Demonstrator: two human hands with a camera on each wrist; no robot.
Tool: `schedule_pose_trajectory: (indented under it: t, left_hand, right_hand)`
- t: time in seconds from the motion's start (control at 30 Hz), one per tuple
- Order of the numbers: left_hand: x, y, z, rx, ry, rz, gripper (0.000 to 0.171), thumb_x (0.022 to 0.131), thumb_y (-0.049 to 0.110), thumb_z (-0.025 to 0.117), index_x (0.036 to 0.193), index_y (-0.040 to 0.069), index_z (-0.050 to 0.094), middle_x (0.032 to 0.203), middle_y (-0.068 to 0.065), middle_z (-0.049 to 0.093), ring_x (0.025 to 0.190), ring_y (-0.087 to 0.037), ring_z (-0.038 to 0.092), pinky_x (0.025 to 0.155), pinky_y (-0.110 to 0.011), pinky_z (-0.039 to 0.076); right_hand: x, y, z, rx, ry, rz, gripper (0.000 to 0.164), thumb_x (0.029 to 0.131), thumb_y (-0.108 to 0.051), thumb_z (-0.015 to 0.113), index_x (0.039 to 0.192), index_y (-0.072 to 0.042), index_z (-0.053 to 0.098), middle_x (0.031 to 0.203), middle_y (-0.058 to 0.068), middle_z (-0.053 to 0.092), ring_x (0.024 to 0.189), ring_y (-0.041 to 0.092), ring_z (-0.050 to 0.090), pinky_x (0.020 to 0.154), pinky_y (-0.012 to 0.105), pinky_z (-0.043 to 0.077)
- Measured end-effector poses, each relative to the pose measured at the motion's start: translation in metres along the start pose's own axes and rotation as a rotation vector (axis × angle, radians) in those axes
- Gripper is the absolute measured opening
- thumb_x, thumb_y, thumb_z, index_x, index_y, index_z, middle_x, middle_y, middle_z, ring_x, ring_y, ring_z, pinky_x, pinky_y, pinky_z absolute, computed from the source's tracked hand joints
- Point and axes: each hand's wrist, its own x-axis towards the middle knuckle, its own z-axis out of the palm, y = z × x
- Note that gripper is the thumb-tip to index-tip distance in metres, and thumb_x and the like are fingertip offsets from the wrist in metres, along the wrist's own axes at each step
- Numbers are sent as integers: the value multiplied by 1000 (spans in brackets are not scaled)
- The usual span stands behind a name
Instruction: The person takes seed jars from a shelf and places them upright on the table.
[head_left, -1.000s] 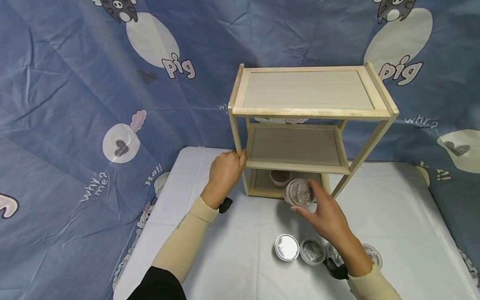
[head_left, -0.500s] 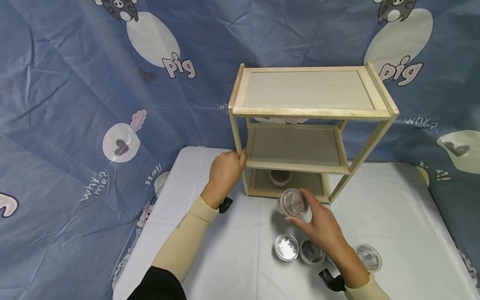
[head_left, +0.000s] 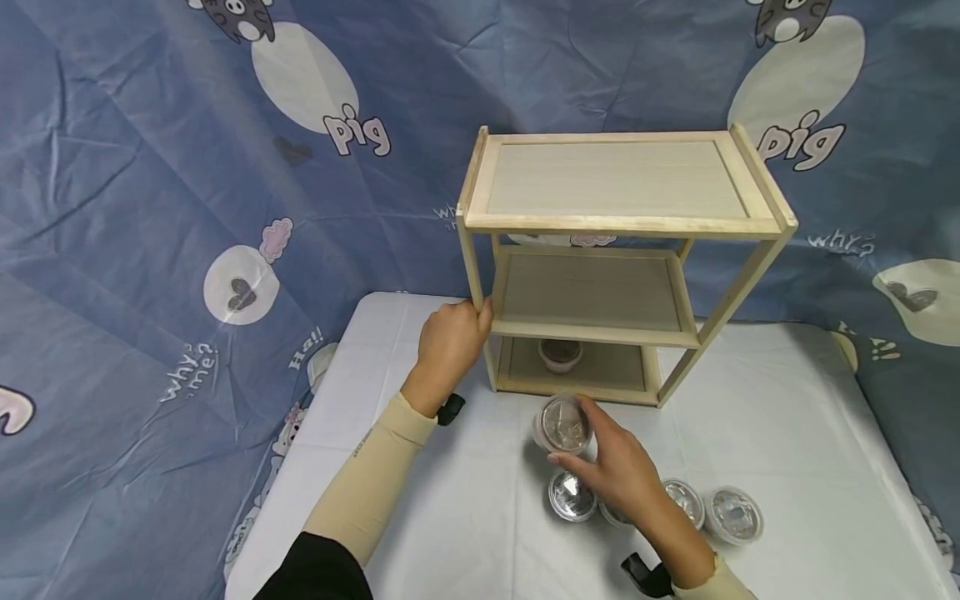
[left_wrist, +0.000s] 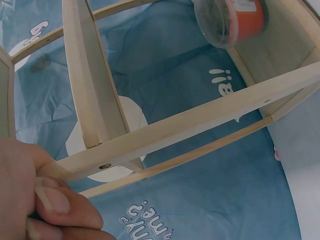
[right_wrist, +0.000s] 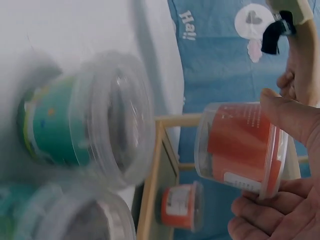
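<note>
My left hand (head_left: 453,342) grips the left front post of a three-tier wooden shelf (head_left: 622,179); curled fingertips (left_wrist: 52,200) show beside the post in the left wrist view. My right hand (head_left: 618,467) holds a round clear plastic tub (head_left: 564,423) between thumb and fingers. That tub is in the air in front of the shelf, and its orange-red label (right_wrist: 240,135) shows in the right wrist view. Another tub with an orange-red label (left_wrist: 247,20) stands on the bottom tier, toward the left, partly hidden from above by the middle tier.
Several lidded tubs stand in a row on the white-covered table (head_left: 450,517), one (head_left: 572,500) at the left end and one (head_left: 735,514) at the right. Two in the right wrist view have green labels (right_wrist: 60,122). Blue printed cloth (head_left: 150,208) hangs behind.
My right hand has moved left and toward me with the tub, from the bottom tier's front edge to over the row's left end. My left hand has stayed on the post.
</note>
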Motion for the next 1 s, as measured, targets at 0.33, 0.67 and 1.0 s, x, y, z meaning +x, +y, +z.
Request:
schedule_pose_trajectory:
  t: [0.33, 0.67, 1.0]
  left_hand:
    - [-1, -1, -1, -1, 8, 3, 59, 103, 34, 40, 47, 15, 45, 44, -1, 43, 36, -19, 45, 33, -36, 36]
    - [-2, -1, -1, -10, 30, 32, 57, 103, 33, 40, 48, 15, 44, 44, -1, 43, 36, -18, 44, 33, -36, 36]
    - [-1, -1, -1, -13, 15, 24, 58, 103, 34, 39, 49, 15, 44, 44, -1, 43, 36, -18, 45, 34, -35, 36]
  right_hand:
    - [-2, -7, 23, -1, -28, -78, 87, 73, -48, 81, 143, -12, 43, 134, 3, 56, 115, 21, 59, 87, 42, 49]
    - [-7, -16, 43, -4, -130, -133, 85, 74, -45, 81, 144, -14, 42, 139, 1, 51, 123, 15, 52, 95, 37, 46]
    - [-13, -15, 57, -71, -148, -184, 85, 77, -50, 78, 144, -13, 42, 143, 4, 48, 130, 17, 45, 99, 37, 42]
